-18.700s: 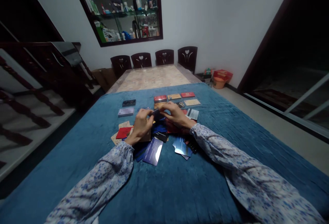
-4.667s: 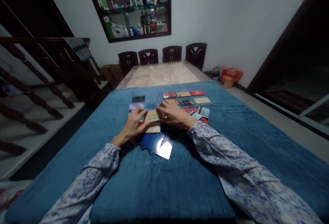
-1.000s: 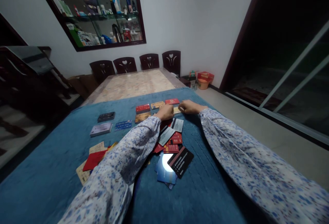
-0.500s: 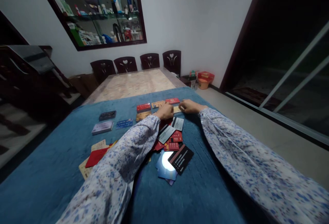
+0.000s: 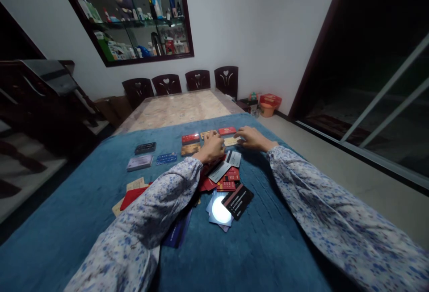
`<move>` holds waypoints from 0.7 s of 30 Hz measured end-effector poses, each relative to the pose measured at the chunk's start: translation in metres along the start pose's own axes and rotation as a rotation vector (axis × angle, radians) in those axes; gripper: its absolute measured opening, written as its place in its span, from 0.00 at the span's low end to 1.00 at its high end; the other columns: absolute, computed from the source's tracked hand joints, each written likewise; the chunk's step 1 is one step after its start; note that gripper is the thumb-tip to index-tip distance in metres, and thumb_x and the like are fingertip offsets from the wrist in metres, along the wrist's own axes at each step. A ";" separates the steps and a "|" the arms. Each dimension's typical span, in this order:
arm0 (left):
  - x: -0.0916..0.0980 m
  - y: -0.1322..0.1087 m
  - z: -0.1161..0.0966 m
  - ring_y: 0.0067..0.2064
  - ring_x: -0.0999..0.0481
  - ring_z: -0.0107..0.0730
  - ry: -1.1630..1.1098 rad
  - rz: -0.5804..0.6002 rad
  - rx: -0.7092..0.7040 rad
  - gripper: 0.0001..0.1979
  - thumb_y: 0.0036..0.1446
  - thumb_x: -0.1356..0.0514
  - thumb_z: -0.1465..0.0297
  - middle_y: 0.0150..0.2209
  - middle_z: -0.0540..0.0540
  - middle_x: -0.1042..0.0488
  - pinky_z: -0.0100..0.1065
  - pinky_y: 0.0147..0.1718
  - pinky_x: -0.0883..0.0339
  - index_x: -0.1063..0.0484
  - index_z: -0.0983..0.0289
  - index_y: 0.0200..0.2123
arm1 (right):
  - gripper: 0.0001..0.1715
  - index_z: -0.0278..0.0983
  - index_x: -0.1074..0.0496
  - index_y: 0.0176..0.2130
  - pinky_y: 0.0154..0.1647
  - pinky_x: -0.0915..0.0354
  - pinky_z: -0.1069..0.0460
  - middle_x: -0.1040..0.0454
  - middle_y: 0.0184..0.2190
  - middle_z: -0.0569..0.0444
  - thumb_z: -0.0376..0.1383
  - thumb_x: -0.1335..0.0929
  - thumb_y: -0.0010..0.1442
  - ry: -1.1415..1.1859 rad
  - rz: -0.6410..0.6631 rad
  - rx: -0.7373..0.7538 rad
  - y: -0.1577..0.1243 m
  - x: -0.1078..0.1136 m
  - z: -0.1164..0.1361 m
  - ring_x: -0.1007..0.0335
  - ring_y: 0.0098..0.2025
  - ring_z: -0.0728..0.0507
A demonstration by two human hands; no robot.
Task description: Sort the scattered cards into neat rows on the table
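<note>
My left hand [image 5: 212, 147] is over the middle of the card layout with its fingers curled down. What lies under its fingertips, if anything, is hidden. Just right of it, my right hand [image 5: 252, 138] has thumb and fingers apart, beside a cream card [image 5: 231, 141]. Behind the hands are a red card stack [image 5: 227, 130], another red stack [image 5: 190, 139] and a yellow card [image 5: 208, 135], partly covered. A gold-brown stack [image 5: 190, 150] sits left of my left hand. Nearer me is a loose heap with grey cards [image 5: 219, 171], red cards [image 5: 226, 186] and a black card [image 5: 237, 200].
On the blue cloth [image 5: 268, 247], a black stack [image 5: 145, 148], a lilac stack [image 5: 140, 162] and a blue card [image 5: 166, 158] lie left. Red and cream papers [image 5: 134, 196] are partly under my left sleeve. Bright glare covers light-blue cards [image 5: 214, 220]. Chairs [image 5: 197, 80] stand beyond the table.
My left hand has drawn back slightly toward me and left, and its fingers look more raised. My right thumb and fingers are further apart. The view has shifted a little.
</note>
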State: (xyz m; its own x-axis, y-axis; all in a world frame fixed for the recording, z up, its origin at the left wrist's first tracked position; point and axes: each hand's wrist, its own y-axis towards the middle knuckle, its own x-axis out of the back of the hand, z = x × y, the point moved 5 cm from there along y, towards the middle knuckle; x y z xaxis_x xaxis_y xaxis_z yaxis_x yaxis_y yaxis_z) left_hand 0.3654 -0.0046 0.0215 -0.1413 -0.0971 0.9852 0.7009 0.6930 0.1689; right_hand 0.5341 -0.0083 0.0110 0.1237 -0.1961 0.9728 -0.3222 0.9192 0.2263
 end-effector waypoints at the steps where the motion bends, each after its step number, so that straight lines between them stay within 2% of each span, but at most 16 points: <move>1: 0.000 -0.005 0.000 0.62 0.39 0.56 -0.006 -0.002 0.000 0.13 0.62 0.43 0.70 0.53 0.64 0.26 0.57 0.58 0.43 0.20 0.64 0.44 | 0.17 0.38 0.21 0.50 0.45 0.38 0.48 0.22 0.47 0.44 0.31 0.33 0.63 0.013 -0.020 0.029 -0.002 0.001 0.004 0.30 0.50 0.37; 10: 0.008 -0.056 -0.001 0.62 0.39 0.56 -0.054 -0.034 0.009 0.13 0.65 0.43 0.68 0.52 0.64 0.25 0.58 0.55 0.41 0.21 0.65 0.45 | 0.14 0.38 0.20 0.45 0.48 0.36 0.46 0.21 0.43 0.45 0.30 0.31 0.60 0.220 -0.150 0.256 -0.021 0.002 0.039 0.30 0.46 0.39; 17: 0.010 -0.090 -0.001 0.60 0.37 0.55 -0.067 -0.046 0.024 0.14 0.64 0.40 0.62 0.49 0.63 0.24 0.57 0.55 0.41 0.21 0.63 0.46 | 0.14 0.38 0.19 0.45 0.53 0.35 0.41 0.21 0.44 0.46 0.32 0.29 0.58 0.348 -0.187 0.354 -0.033 -0.002 0.062 0.31 0.48 0.38; 21: 0.014 -0.107 -0.006 0.59 0.37 0.56 -0.051 -0.050 0.018 0.17 0.64 0.41 0.58 0.49 0.62 0.24 0.57 0.55 0.42 0.21 0.62 0.47 | 0.19 0.39 0.20 0.47 0.55 0.35 0.39 0.21 0.47 0.47 0.30 0.30 0.55 0.397 -0.149 0.401 -0.039 -0.006 0.073 0.32 0.49 0.38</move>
State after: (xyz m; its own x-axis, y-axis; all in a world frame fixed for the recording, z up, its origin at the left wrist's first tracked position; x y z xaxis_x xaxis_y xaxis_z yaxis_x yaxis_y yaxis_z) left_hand 0.2929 -0.0847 0.0175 -0.2115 -0.0952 0.9727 0.6796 0.7010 0.2164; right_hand 0.4770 -0.0680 0.0000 0.5126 -0.0995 0.8528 -0.5947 0.6753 0.4362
